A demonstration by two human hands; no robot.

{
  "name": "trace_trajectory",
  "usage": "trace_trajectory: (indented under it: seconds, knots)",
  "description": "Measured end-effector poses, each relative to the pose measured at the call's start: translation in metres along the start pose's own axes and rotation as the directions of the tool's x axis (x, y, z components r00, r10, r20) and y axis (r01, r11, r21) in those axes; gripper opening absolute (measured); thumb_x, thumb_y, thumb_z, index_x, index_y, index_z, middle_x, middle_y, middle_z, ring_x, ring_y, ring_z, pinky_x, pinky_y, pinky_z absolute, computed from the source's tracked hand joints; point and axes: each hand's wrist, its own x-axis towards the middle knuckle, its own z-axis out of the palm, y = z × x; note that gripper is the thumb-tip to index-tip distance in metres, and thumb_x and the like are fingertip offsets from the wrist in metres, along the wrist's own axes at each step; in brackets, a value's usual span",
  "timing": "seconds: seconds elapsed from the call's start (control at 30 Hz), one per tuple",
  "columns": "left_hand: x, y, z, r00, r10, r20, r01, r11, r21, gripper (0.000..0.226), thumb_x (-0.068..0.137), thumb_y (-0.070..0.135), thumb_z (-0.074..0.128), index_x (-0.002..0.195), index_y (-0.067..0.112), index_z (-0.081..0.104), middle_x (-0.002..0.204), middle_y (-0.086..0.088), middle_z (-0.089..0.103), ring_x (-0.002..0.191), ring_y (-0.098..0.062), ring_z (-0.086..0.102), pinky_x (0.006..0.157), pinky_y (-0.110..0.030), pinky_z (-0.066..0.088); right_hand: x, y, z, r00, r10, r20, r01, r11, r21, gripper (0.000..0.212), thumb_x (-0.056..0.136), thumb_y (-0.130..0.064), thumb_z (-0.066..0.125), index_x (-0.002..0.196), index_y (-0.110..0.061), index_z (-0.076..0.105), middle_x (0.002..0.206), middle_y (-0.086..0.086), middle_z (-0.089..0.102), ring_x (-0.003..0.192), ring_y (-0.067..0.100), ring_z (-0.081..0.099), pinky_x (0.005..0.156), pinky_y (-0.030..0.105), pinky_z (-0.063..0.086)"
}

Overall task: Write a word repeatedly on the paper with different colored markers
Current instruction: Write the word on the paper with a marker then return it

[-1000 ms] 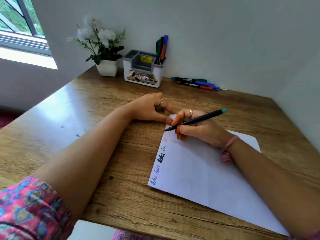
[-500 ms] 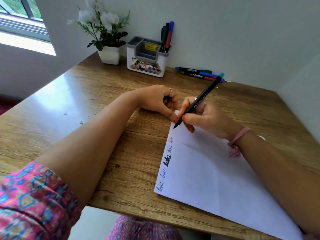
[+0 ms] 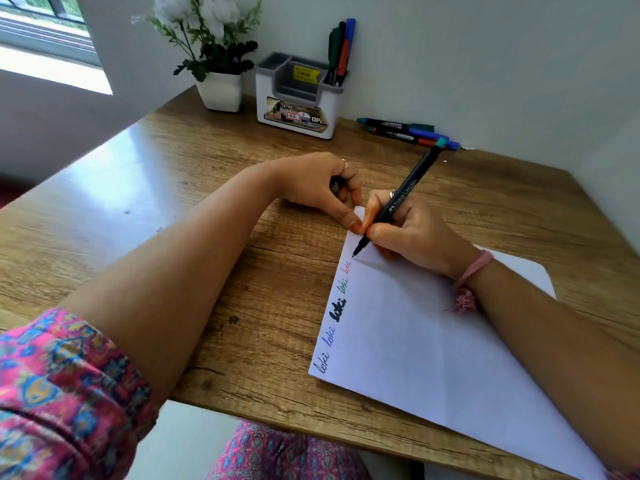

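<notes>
A white sheet of paper (image 3: 433,348) lies at an angle on the wooden desk (image 3: 194,174). Along its left edge the word "loki" (image 3: 338,310) is written several times in different colours. My right hand (image 3: 412,233) grips a black pen with a teal end (image 3: 407,192), and its tip touches the paper just above the red word. My left hand (image 3: 318,188) rests at the paper's top corner with its thumb on the edge. Its curled fingers hold a small dark cap (image 3: 334,186), mostly hidden.
Three markers (image 3: 408,132) lie by the back wall. A white and grey organiser (image 3: 298,109) holds more markers (image 3: 341,50) upright. A white pot of flowers (image 3: 220,90) stands to its left. Walls close the desk at the back and right.
My right hand tilted the pen from nearly flat to steep and brought its tip down to the paper. My left hand stayed at the paper's corner.
</notes>
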Motion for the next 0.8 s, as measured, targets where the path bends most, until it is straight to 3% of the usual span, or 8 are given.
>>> trace_trajectory:
  seconds: [0.8]
  knots:
    - [-0.0011, 0.0016, 0.0004, 1.000, -0.024, 0.001, 0.024, 0.999, -0.024, 0.032, 0.060, 0.045, 0.080, 0.082, 0.035, 0.059, 0.077, 0.011, 0.056, 0.070, -0.005, 0.050, 0.066, -0.023, 0.041, 0.0012, 0.0046, -0.0005, 1.000, -0.025, 0.012, 0.025, 1.000, -0.018, 0.005, 0.071, -0.006, 0.056, 0.069, -0.011, 0.055, 0.052, -0.014, 0.055, 0.048, 0.001, 0.049, 0.049, 0.013, 0.039]
